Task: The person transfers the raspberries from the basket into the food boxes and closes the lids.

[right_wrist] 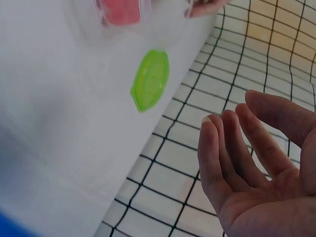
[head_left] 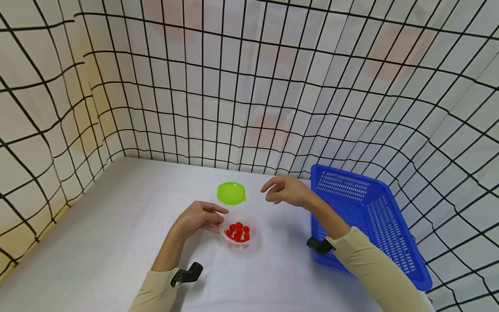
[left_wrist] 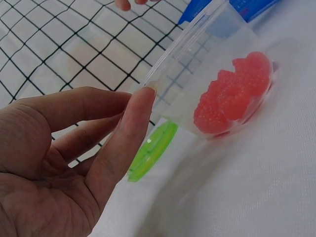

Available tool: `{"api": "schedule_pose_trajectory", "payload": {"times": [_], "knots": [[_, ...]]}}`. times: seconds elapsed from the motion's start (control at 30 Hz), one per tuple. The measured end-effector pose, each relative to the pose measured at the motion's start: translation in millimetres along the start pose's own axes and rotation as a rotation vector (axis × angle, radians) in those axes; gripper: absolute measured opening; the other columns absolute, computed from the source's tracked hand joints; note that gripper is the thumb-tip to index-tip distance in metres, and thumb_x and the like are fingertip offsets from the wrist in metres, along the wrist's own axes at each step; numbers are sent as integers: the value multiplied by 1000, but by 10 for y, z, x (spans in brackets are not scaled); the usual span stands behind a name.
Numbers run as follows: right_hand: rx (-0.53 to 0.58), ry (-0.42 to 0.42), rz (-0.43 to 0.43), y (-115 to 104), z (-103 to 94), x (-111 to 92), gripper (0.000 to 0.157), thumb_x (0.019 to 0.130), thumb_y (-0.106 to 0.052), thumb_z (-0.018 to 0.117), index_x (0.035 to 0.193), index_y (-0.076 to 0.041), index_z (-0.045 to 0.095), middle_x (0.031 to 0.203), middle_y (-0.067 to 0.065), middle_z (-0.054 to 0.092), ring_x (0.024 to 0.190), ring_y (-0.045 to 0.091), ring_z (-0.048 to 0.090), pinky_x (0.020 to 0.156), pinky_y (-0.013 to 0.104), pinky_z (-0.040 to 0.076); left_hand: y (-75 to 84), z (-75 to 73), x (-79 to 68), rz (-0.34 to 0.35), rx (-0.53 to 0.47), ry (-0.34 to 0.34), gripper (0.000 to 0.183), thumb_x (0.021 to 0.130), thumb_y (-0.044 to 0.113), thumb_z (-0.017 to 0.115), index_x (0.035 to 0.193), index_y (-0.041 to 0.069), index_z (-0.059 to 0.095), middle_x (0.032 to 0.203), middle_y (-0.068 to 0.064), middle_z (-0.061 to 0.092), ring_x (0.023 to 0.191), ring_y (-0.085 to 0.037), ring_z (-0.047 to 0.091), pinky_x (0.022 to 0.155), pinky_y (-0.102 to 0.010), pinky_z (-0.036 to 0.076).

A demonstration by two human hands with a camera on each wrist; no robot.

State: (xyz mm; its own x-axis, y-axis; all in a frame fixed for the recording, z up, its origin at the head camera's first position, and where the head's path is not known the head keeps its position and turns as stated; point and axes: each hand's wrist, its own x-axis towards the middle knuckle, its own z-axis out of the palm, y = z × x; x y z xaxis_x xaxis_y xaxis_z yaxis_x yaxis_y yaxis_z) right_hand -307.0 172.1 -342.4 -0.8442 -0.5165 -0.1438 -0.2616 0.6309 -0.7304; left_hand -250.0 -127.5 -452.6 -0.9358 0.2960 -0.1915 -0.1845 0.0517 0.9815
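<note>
A clear plastic bowl stands on the white table with several red raspberries gathered at its bottom. My left hand pinches the bowl's rim at its left side between thumb and fingers. Up and to the right of the bowl, my right hand hangs in the air, its fingers loosely bent and holding nothing. Just behind the bowl lies a bright green lid, flat on the table and apart from both hands.
A blue perforated basket stands on the right, partly behind my right forearm. A small bit of red shows inside it by the forearm. Black wire mesh backed with white sheeting surrounds the table at the back and sides.
</note>
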Motion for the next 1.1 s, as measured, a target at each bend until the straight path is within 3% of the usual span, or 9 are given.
{"api": "schedule_pose_trajectory", "payload": {"times": [0.23,0.47,0.63,0.93,1.1], "knots": [[-22,79,0,85,-306,-128,26,93,-22,72,117,-13,74,110,11,76,94,21,72,86,39,63,5,-17,-15,5,7,-2,33,93,5,65,122,-10,67,93,-13,72,78,-18,67,72,-36,65],[-59,180,93,306,-561,-261,29,93,-26,73,120,-15,72,116,12,73,95,22,72,90,42,61,-11,-24,-9,2,2,-6,33,93,4,65,122,-11,67,89,-9,72,77,-18,67,72,-35,65],[-89,256,145,529,-709,-357,31,95,-22,70,124,-10,70,119,19,71,99,29,72,88,43,62,-15,-26,-10,4,0,-10,33,93,4,64,122,-11,67,90,-10,71,77,-18,67,72,-35,65],[-181,323,200,961,-857,-477,36,97,-22,68,127,-3,68,122,25,69,94,29,73,86,46,62,-14,-25,9,-7,11,1,32,93,5,65,121,-10,68,95,-13,72,79,-19,68,72,-36,65],[-177,328,252,1214,-870,-471,39,97,-21,68,128,3,66,127,30,64,100,37,71,86,44,63,-13,-22,18,1,14,-7,32,94,5,65,122,-10,68,96,-14,72,79,-20,68,73,-37,65]]}}
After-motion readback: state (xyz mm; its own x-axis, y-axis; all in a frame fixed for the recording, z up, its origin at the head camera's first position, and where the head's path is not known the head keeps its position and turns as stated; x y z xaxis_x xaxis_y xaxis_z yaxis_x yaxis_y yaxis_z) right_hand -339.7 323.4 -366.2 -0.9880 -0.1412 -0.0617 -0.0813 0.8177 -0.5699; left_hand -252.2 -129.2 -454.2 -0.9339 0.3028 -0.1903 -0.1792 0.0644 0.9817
